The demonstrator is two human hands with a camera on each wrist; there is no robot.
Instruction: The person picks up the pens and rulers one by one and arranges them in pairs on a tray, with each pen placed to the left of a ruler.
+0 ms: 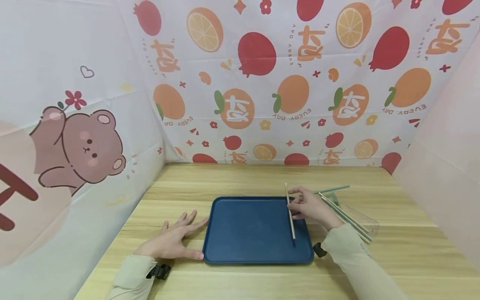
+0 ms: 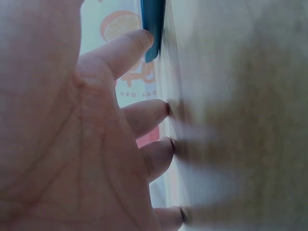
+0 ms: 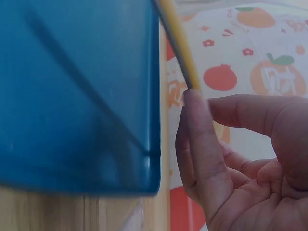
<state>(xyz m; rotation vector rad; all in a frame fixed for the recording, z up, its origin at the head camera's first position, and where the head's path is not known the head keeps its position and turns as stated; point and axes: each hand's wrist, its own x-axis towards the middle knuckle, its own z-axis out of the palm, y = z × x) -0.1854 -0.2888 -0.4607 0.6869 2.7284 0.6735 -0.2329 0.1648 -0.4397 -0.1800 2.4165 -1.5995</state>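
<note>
My right hand (image 1: 309, 207) pinches a thin, straight, gold-coloured stick (image 1: 290, 218) between thumb and fingers, over the right part of a dark blue tray (image 1: 255, 229). In the right wrist view the stick (image 3: 179, 43) looks yellow on one side and grey on the other, and casts a long shadow on the tray. My left hand (image 1: 172, 241) lies on the table with fingers spread, beside the tray's left edge. The thumb tip is at the tray's near left corner. In the left wrist view a fingertip (image 2: 143, 38) meets the tray's rim (image 2: 153, 29).
Right of the tray, several gold and green sticks (image 1: 348, 216) lie over a clear plastic package (image 1: 372, 225) with a green label (image 1: 333, 198). A green stick (image 1: 333, 189) lies behind my right hand. Fruit-printed cloth (image 1: 270, 141) hangs along the table's back edge.
</note>
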